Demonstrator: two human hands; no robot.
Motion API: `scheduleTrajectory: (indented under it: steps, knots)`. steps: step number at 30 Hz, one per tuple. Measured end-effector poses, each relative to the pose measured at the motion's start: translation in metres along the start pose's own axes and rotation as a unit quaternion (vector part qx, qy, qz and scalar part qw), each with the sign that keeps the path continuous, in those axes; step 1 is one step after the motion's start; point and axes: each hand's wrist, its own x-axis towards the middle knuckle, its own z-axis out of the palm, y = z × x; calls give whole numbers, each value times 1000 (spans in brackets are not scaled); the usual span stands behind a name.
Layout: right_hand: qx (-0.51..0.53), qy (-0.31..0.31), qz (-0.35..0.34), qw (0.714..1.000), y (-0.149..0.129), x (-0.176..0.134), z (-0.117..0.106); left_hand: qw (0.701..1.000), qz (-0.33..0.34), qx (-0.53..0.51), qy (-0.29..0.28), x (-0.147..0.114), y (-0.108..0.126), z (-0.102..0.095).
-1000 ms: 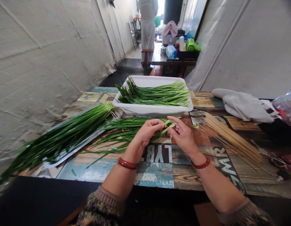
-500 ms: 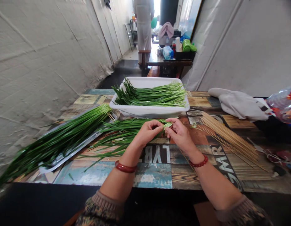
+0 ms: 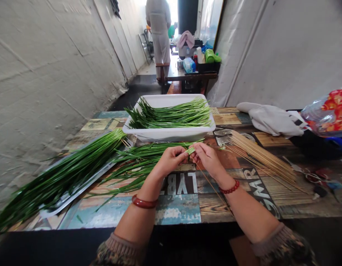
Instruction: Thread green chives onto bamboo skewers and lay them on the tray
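Between my fingertips is a small bunch of garlic chives, its pale stalk ends (image 3: 190, 150) showing. My left hand (image 3: 171, 159) is closed in a pinch on the bunch. Close beside it, my right hand (image 3: 206, 157) is closed too, its fingers around a thin bamboo skewer (image 3: 208, 181) that slants down toward the table's front edge. Whether the skewer's tip is in the stalks is hidden by my fingers. Loose garlic chives (image 3: 137, 159) lie on the table under and left of my left hand.
A white tub (image 3: 171, 133) of chives stands behind my hands. At left, a metal tray (image 3: 77, 190) bears a long chive bundle (image 3: 74, 166) with skewers. Bamboo skewers (image 3: 262, 159), scissors (image 3: 306, 173) and a grey cap (image 3: 270, 118) lie right. A person (image 3: 159, 33) stands farther back.
My hands have drawn closer together, and my right fingers have closed in on the stalks. The skewer now shows more fully below my right hand. The view has shifted slightly.
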Motion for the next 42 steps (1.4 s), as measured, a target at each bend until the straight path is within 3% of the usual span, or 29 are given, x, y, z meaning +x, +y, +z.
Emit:
scheduleTrajectory:
  steps: [6,13,19,26,35,38,42]
  knots:
    - [-194,93,-77,974,-1,-2,3,999,11,41,-1,3,-4,6]
    - [-15,10,42,999,2,3,-7,1000,-12,-2,-2,2,-2,3]
    - [-100,-87,53,990,2,-17,-12,1000,-3,-11,-5,3,-2,2]
    - [-189,11,-23,982,8,-33,3,998,-41,21,-32,4,-5,8]
    - [-242,35,-114,963,8,-33,2,998,-34,1,-50,4,-9,13]
    - [-214,27,-91,972,8,-31,1,998,-25,4,-52,4,-9,14]
    - [-136,25,0,990,9,-27,-1,998,-7,33,-54,4,-7,14]
